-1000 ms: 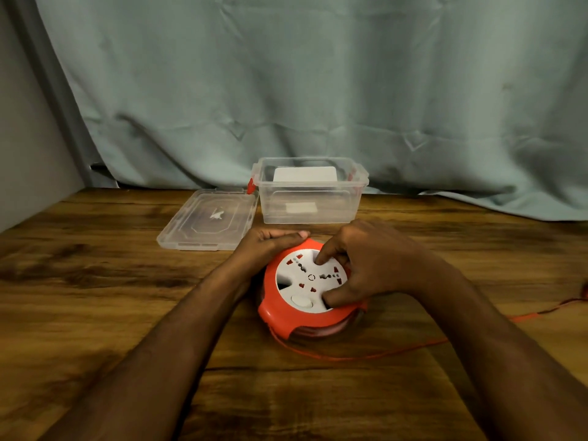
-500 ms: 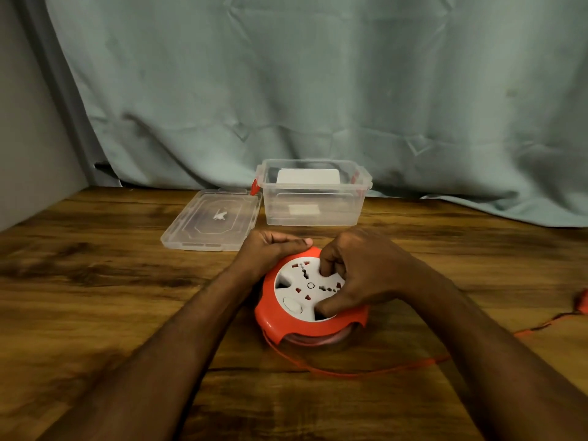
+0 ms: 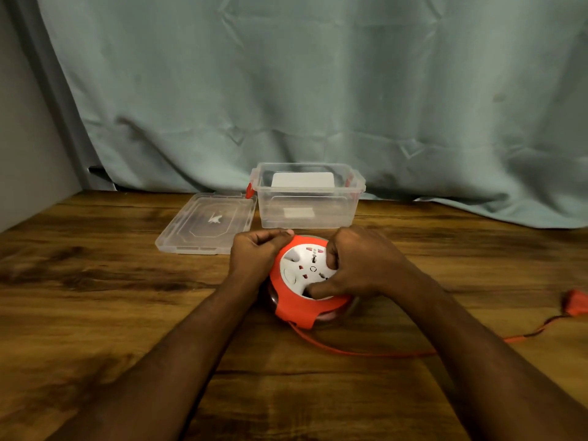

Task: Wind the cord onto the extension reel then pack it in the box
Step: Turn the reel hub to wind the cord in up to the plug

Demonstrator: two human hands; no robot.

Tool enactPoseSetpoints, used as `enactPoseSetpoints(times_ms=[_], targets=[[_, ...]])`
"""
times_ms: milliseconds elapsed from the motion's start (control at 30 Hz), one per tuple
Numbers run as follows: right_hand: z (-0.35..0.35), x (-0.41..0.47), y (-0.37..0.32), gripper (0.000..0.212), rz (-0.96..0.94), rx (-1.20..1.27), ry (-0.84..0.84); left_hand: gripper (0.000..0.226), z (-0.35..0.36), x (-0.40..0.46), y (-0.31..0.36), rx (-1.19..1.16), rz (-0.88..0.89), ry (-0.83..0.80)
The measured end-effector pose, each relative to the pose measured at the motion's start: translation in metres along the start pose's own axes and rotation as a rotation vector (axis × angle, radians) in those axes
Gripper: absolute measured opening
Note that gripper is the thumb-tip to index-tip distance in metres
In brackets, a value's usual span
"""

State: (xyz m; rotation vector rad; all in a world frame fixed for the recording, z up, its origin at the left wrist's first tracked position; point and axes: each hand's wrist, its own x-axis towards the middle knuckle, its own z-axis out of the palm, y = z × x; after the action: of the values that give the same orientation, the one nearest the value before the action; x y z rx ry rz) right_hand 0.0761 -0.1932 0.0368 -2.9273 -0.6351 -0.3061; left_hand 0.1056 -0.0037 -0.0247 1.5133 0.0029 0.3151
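Note:
An orange extension reel (image 3: 294,305) with a white socket face (image 3: 304,267) lies flat on the wooden table (image 3: 95,297). My left hand (image 3: 256,254) grips the reel's left rim. My right hand (image 3: 359,265) has its thumb and fingers curled into the recesses of the white face. A thin orange cord (image 3: 359,352) leaves the reel's front and runs right under my right forearm to an orange plug (image 3: 576,302) near the right edge. The clear plastic box (image 3: 307,214) stands open behind the reel.
The box's clear lid (image 3: 208,222) lies flat to the left of the box. A red latch (image 3: 250,190) shows on the box's left end. A grey-green curtain (image 3: 318,90) hangs behind the table, and a wall (image 3: 28,154) closes the left side.
The white face has turned under my right hand. The loose cord has shortened and the plug has slid into view from the right. My left hand stays on the rim.

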Motion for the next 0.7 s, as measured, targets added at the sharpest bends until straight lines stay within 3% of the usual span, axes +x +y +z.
enactPoseSetpoints(times_ms=[133,300,400,533,700], targets=[[0.011,0.001,-0.007,0.067,0.105,-0.017,0.09,0.015,0.0,0.001,-0.005,0.013,0.024,0.07],[0.031,-0.003,-0.021,0.085,0.21,-0.032,0.33,0.017,0.0,0.003,-0.006,0.1,0.071,0.145],[0.035,-0.005,-0.028,0.083,0.215,-0.06,0.434,0.019,0.0,0.002,-0.007,0.122,0.083,0.154],[0.028,-0.004,-0.026,0.078,0.197,-0.027,0.255,0.017,0.0,0.003,-0.005,0.125,0.075,0.122],[-0.009,-0.002,-0.004,0.025,0.028,0.06,-0.027,0.012,-0.003,0.006,-0.001,0.134,0.053,0.033]])
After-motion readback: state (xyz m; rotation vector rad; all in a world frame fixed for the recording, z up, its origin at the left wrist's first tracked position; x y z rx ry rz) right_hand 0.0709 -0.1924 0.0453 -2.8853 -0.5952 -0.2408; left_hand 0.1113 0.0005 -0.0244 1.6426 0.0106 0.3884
